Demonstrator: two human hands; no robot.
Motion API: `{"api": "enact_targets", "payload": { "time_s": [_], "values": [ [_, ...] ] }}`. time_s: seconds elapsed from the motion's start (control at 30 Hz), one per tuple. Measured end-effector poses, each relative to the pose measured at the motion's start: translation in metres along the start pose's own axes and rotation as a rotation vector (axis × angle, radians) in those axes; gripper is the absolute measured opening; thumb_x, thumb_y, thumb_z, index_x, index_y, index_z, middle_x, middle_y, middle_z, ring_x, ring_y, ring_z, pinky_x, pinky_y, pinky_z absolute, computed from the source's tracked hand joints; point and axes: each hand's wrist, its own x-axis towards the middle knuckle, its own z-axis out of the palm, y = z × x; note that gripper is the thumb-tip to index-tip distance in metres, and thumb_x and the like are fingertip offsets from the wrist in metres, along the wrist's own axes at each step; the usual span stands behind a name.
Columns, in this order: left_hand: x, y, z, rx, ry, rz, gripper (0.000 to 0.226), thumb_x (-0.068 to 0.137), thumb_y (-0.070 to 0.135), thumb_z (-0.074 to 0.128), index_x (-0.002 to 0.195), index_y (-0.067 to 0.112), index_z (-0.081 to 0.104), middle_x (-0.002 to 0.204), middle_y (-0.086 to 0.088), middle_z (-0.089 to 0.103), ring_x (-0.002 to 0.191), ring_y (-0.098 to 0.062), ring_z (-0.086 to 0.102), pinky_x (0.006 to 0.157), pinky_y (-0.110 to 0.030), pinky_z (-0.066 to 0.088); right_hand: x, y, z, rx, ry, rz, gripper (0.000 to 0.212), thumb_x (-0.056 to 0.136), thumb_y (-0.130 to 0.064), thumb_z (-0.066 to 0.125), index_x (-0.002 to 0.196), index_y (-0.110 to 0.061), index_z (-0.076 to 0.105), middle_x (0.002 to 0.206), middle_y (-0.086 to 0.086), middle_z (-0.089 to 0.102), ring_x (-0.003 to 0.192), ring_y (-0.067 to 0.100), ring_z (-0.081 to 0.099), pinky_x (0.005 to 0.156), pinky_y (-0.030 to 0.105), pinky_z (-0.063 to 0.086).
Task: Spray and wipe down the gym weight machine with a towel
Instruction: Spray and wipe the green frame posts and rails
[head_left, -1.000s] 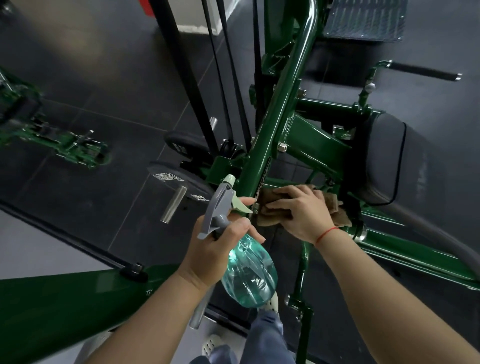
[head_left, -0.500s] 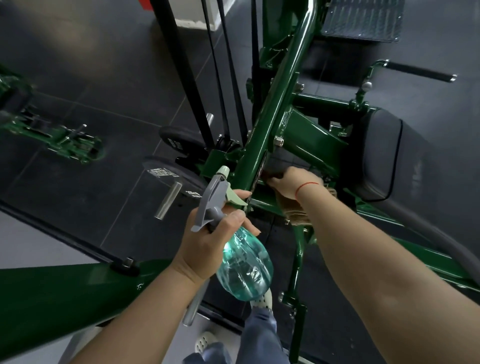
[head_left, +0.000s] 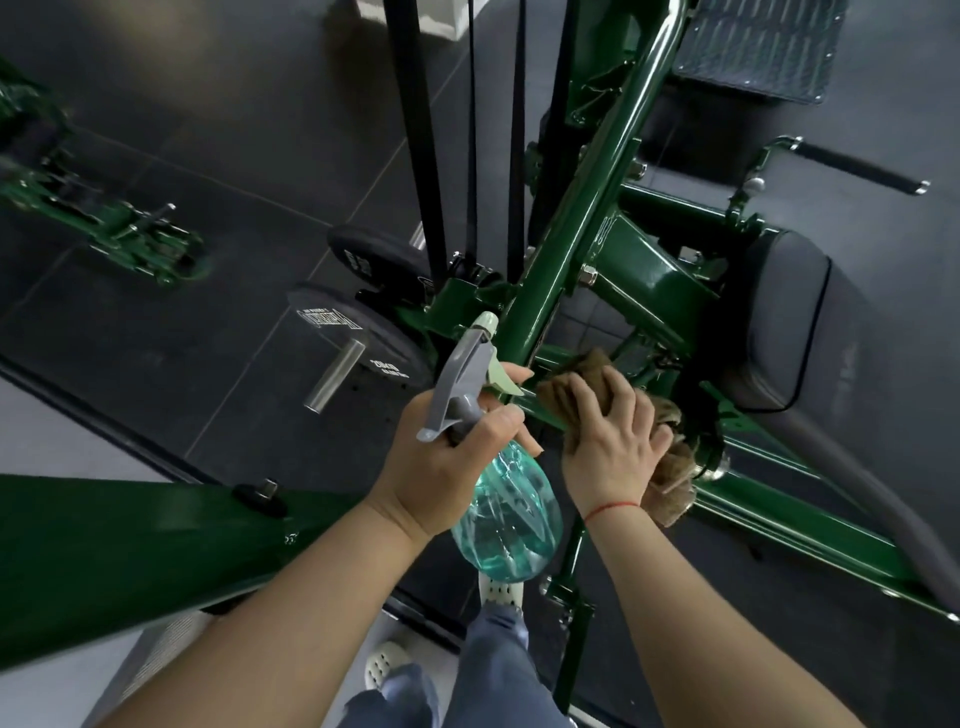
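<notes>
The green weight machine (head_left: 587, 218) rises through the middle of the head view, with a dark padded seat (head_left: 789, 322) at the right. My left hand (head_left: 447, 462) grips a teal spray bottle (head_left: 506, 525) by its grey trigger head, nozzle aimed up at the frame. My right hand (head_left: 613, 447) presses a brown towel (head_left: 670, 467) flat against a low green bar where the frame tubes meet. Most of the towel is hidden under my palm.
Black weight plates (head_left: 358, 338) on a steel peg sit left of the frame. Black straps (head_left: 415, 130) run up beside the main tube. A wide green beam (head_left: 130, 540) crosses the lower left. A black handle (head_left: 852, 166) juts at upper right. My feet stand below.
My right hand, with the towel, came back out from deep behind the frame tube and now lies flat on the lower bar. The left hand with the bottle stayed in place.
</notes>
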Motion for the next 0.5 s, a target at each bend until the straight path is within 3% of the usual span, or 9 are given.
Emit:
{"api": "enact_targets", "payload": {
  "time_s": [0.1,0.17,0.27,0.33,0.4,0.5],
  "values": [
    [0.001,-0.002,-0.001,-0.022,-0.020,-0.010,0.043,0.083,0.041,0.055,0.075,0.005,0.077,0.099,-0.024,0.066,0.081,-0.019,0.054,0.081,-0.006,0.042,-0.005,0.000,-0.003,0.067,0.050,-0.015,0.070,0.058,-0.008,0.085,0.120,-0.033,0.066,0.138,0.005,0.050,0.124,0.036,0.041,0.090,0.056,0.038],
    [0.002,-0.004,-0.001,-0.002,-0.012,0.014,0.042,0.083,0.039,0.055,0.073,0.005,0.077,0.098,-0.023,0.068,0.083,-0.032,0.057,0.082,-0.007,0.043,-0.012,0.001,-0.005,0.137,0.045,-0.001,0.061,0.059,-0.005,0.083,0.113,-0.033,0.070,0.133,0.003,0.053,0.120,0.036,0.044,0.087,0.053,0.040],
    [0.001,-0.008,-0.001,0.038,-0.020,0.083,0.039,0.086,0.035,0.054,0.075,0.004,0.076,0.094,-0.006,0.074,0.093,-0.013,0.064,0.089,-0.009,0.042,-0.022,0.002,-0.006,0.401,0.038,0.115,0.052,0.066,0.001,0.079,0.107,-0.031,0.073,0.127,0.001,0.052,0.116,0.032,0.047,0.091,0.053,0.046],
    [0.001,-0.013,-0.001,0.081,-0.029,0.078,0.042,0.086,0.039,0.053,0.080,0.005,0.076,0.098,0.008,0.073,0.098,0.002,0.065,0.091,-0.012,0.042,-0.027,0.001,-0.006,0.710,-0.035,0.297,0.050,0.071,0.003,0.078,0.106,-0.032,0.070,0.124,0.000,0.047,0.116,0.024,0.048,0.102,0.047,0.046],
    [0.001,-0.011,-0.001,0.069,-0.016,0.031,0.044,0.084,0.043,0.052,0.077,0.007,0.077,0.107,0.008,0.072,0.104,0.004,0.064,0.091,-0.012,0.042,-0.038,-0.001,0.000,0.982,-0.110,0.531,0.047,0.072,-0.009,0.079,0.108,-0.036,0.065,0.125,0.002,0.047,0.114,0.018,0.053,0.105,0.039,0.047],
    [0.002,-0.014,-0.001,0.079,-0.023,0.088,0.041,0.087,0.036,0.053,0.071,0.006,0.077,0.122,0.004,0.068,0.115,-0.003,0.063,0.096,-0.014,0.042,-0.057,-0.013,0.003,1.327,0.027,0.982,0.048,0.077,-0.034,0.078,0.119,-0.040,0.057,0.127,0.009,0.057,0.112,0.028,0.064,0.098,0.053,0.054]
  ]
}}
